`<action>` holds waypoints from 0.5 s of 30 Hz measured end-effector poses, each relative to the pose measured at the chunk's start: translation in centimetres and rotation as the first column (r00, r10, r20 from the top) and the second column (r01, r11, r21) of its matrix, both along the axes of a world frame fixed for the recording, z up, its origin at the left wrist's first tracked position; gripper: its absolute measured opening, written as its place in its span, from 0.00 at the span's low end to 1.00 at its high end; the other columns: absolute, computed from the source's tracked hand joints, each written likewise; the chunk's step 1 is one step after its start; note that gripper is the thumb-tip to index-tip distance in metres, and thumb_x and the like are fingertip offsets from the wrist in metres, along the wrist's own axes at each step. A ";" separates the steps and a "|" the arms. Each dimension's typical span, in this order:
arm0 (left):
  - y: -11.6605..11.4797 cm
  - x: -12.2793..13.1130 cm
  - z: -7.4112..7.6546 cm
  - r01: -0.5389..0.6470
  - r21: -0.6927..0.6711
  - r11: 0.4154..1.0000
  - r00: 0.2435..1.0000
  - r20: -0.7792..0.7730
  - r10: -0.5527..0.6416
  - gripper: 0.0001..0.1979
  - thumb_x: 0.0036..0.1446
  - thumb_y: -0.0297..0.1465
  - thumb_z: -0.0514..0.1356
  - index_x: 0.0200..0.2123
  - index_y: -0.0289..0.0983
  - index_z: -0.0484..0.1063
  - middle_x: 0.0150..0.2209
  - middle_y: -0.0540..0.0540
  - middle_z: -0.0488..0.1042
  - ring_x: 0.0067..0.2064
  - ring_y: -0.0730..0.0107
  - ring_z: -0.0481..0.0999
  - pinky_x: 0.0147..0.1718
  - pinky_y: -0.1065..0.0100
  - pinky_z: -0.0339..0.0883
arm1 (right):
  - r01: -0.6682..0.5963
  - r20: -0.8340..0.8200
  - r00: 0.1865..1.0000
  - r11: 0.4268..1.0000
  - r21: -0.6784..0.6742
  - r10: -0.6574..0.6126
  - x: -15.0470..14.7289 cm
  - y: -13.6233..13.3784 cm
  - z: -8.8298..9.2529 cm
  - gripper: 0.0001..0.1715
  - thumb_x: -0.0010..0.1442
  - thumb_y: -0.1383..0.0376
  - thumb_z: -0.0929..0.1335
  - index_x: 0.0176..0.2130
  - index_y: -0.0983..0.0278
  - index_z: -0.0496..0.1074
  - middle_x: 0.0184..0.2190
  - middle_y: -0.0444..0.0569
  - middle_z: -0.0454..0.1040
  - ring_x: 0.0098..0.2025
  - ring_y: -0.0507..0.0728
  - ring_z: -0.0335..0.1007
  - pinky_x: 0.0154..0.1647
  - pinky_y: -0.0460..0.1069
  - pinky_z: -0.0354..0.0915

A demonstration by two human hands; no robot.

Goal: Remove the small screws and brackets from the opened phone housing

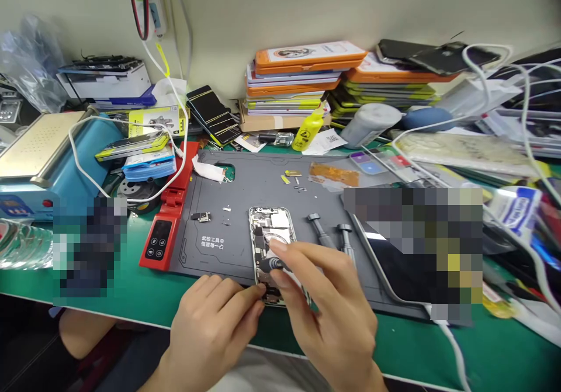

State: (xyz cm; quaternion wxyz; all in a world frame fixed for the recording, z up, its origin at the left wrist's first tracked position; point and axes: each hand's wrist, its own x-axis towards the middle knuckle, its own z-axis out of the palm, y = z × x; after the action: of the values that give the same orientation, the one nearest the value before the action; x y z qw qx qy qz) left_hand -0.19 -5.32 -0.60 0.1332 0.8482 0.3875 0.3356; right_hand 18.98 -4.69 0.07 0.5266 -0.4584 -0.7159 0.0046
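Observation:
An opened phone (272, 219) lies on a dark grey work mat (245, 193), its inner parts showing. My left hand (214, 322) is closed at the phone's lower left edge, thumb and index fingertip together there; whether a small part is between them cannot be made out. Over the phone's middle, my right hand (326, 304) pinches a dark, ribbed round-ended tool (275, 263) between thumb and fingers. The tool's lower part is hidden. Two grey screwdrivers (319, 231) rest on the mat to the right of the phone. Small metal parts (201, 217) lie to its left.
A red device (158, 243) borders the mat's left side. On the right lies a black-screened tablet (394, 263) with a white cable. Behind stand orange boxes (302, 59), a yellow bottle (308, 129) and a grey roll (372, 123). A blue machine (48, 176) is far left.

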 end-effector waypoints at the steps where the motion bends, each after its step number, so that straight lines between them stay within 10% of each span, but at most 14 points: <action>1: 0.0 -0.1 0.1 0.009 -0.019 1.000 1.000 0.017 -0.009 0.11 0.82 0.29 0.56 0.53 0.40 0.80 0.35 0.49 0.83 0.33 0.64 0.78 0.34 0.62 0.66 | 0.002 -0.009 1.000 1.000 -0.004 -0.002 0.0 0.0 0.0 0.45 0.71 0.80 0.69 0.77 0.50 0.67 0.49 0.51 0.82 0.48 0.59 0.82 0.46 0.54 0.80; 15: -0.5 -1.1 1.0 -0.043 -0.327 0.944 0.952 0.272 0.137 0.17 0.81 0.34 0.57 0.38 0.40 0.80 0.29 0.49 0.82 0.31 0.69 0.81 0.32 0.71 0.71 | -0.063 -0.037 0.997 0.998 0.018 0.064 -0.3 0.4 0.0 0.43 0.72 0.81 0.67 0.77 0.51 0.68 0.49 0.51 0.81 0.50 0.58 0.81 0.48 0.51 0.79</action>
State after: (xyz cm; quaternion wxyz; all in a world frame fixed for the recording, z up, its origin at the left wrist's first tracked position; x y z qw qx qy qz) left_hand -1.34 -5.87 0.38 0.3075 0.7383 0.4511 0.3961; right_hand 18.65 -4.34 0.05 0.5432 -0.4309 -0.7202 0.0238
